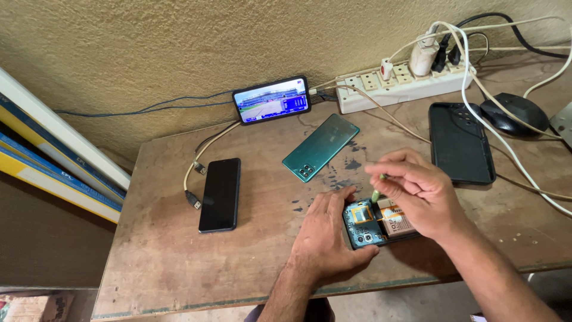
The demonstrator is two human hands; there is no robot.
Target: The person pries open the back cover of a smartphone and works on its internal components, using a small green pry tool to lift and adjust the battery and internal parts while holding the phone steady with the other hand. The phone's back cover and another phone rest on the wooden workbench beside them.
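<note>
Left hand [325, 235] on opened phone [376, 222] — right hand [417, 194] pinching a small green tool [376, 195] above it.

Item: phone with back removed, board and battery exposed, lying at the near edge of the wooden table [161, 256]. Left hand lies flat, fingers spread, pressing the phone's left end down. Right hand hovers directly over the phone, thumb and fingers closed on the tool, tip pointing at the board. Step judged: prying or probing inside — a steady base and a light, precise touch are called for. Nearby: teal back cover [320, 147] beyond the hands, black phone [220, 194] well to the left, propped phone with lit screen [271, 99], white power strip [402, 86], black case [460, 143].
</note>
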